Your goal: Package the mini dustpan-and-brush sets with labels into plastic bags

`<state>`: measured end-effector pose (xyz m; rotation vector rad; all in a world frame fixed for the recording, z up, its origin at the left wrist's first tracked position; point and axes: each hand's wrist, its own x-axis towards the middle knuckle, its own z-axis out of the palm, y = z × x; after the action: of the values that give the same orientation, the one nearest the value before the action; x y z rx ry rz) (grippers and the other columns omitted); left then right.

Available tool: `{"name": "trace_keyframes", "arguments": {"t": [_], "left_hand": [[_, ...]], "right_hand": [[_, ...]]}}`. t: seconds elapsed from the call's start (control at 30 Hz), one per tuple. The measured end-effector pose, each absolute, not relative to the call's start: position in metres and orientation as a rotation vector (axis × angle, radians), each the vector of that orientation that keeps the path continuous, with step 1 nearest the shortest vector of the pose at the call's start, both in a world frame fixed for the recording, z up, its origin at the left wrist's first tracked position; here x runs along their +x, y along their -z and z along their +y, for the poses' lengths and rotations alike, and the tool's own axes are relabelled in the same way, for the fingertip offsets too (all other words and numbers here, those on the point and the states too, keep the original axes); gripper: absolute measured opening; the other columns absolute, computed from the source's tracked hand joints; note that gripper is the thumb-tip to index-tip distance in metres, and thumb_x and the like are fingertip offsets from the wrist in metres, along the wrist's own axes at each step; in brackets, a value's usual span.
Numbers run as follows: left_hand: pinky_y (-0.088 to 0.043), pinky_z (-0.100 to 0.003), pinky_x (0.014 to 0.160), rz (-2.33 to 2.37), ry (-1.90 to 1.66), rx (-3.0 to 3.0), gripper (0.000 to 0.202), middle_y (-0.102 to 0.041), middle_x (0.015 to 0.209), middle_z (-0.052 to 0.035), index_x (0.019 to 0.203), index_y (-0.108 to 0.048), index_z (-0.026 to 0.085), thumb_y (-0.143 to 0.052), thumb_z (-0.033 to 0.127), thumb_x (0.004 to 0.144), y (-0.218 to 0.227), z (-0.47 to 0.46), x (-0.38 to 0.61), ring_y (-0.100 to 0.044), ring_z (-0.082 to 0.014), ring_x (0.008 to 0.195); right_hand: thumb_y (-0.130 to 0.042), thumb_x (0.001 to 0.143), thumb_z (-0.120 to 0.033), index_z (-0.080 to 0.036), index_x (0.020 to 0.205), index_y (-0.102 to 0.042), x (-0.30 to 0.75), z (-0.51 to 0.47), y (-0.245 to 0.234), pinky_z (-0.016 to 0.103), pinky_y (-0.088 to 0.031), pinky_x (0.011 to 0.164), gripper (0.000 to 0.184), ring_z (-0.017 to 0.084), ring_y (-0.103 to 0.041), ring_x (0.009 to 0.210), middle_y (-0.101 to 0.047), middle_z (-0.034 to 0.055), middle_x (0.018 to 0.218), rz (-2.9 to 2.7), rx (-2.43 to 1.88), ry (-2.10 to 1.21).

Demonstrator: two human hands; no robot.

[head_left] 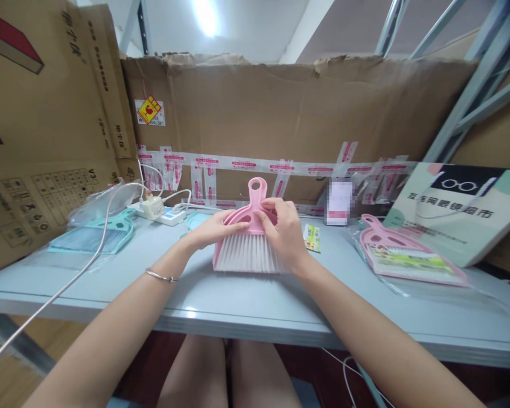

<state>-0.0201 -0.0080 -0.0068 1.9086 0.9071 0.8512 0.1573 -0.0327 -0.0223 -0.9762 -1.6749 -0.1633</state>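
A pink hand brush point(250, 249) with white bristles stands upright on the table in front of me, its looped handle pointing up. Behind it is a pink dustpan point(217, 258), mostly hidden, with its edge showing at the left. My left hand point(215, 228) grips the left side of the set, thumb laid across the front of the brush. My right hand point(283, 228) holds the right side, thumb and fingertips near the base of the handle. A small green and yellow card point(312, 238) lies just beyond my right hand.
At right, a bagged pink brush-and-dustpan set point(412, 258) lies before a printed white bag point(454, 209). A phone point(339, 203) leans against the cardboard point(297, 107). At left are a bagged teal dustpan set point(96, 235), a power strip point(172, 216) and a cable point(89, 263) crossing the table edge.
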Motion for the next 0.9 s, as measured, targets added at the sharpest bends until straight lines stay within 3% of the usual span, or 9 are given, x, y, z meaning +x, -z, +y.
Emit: {"name": "trace_keyframes", "arguments": {"t": [0.17, 0.3, 0.4, 0.5, 0.77, 0.9], "left_hand": [[-0.044, -0.030, 0.080, 0.956, -0.879, 1.940, 0.050, -0.064, 0.111, -0.0061, 0.114, -0.062, 0.020, -0.064, 0.050, 0.073, 0.009, -0.007, -0.019, -0.057, -0.0251, 0.102], [-0.043, -0.028, 0.074, 0.935, -0.893, 1.939, 0.046, -0.066, 0.100, -0.0057, 0.106, -0.065, 0.017, -0.061, 0.050, 0.075, 0.008, -0.007, -0.019, -0.058, -0.0226, 0.092], [-0.041, -0.027, 0.068, 0.977, -0.882, 1.967, 0.043, -0.065, 0.086, -0.0039, 0.096, -0.067, 0.015, -0.059, 0.052, 0.075, 0.009, -0.005, -0.020, -0.057, -0.0202, 0.081], [-0.036, -0.025, 0.062, 1.039, -0.847, 2.052, 0.042, -0.059, 0.073, -0.0013, 0.083, -0.066, 0.015, -0.058, 0.055, 0.074, 0.009, -0.002, -0.022, -0.053, -0.0170, 0.070], [-0.026, -0.024, 0.055, 0.991, -0.869, 2.202, 0.039, -0.039, 0.062, 0.0027, 0.064, -0.042, 0.017, -0.044, 0.051, 0.083, -0.001, -0.009, -0.021, -0.035, -0.0106, 0.058], [-0.021, -0.024, 0.052, 0.999, -0.870, 2.225, 0.039, -0.033, 0.059, 0.0033, 0.060, -0.039, 0.017, -0.044, 0.049, 0.082, -0.002, -0.012, -0.018, -0.030, -0.0098, 0.055]], "right_hand": [[-0.052, 0.085, -0.031, -0.020, 0.093, -0.056, 0.160, -0.027, 0.025, 0.041, -0.040, 0.086, 0.014, 0.023, -0.050, 0.091, -0.053, 0.0092, 0.094, -1.609, -1.055, 0.295], [-0.057, 0.079, -0.046, -0.018, 0.104, -0.052, 0.165, -0.023, 0.024, 0.042, -0.038, 0.087, 0.038, 0.026, -0.050, 0.096, -0.054, 0.0112, 0.103, -1.518, -1.159, 0.222], [-0.046, 0.084, -0.050, -0.020, 0.088, -0.053, 0.166, -0.022, 0.021, 0.032, -0.040, 0.074, 0.031, 0.021, -0.054, 0.079, -0.059, 0.0055, 0.084, -1.667, -1.173, -0.145], [-0.037, 0.089, -0.048, -0.021, 0.067, -0.048, 0.164, -0.022, 0.021, 0.027, -0.034, 0.060, 0.035, 0.015, -0.049, 0.061, -0.054, 0.0000, 0.064, -1.801, -1.171, -0.298], [-0.038, 0.090, -0.045, -0.022, 0.066, -0.038, 0.155, -0.025, 0.021, 0.024, -0.027, 0.056, 0.033, 0.012, -0.041, 0.056, -0.047, -0.0031, 0.061, -1.872, -1.201, -0.207], [-0.039, 0.089, -0.045, -0.022, 0.065, -0.035, 0.154, -0.027, 0.019, 0.024, -0.025, 0.055, 0.034, 0.012, -0.041, 0.057, -0.046, -0.0033, 0.061, -1.872, -1.221, -0.221]]}}
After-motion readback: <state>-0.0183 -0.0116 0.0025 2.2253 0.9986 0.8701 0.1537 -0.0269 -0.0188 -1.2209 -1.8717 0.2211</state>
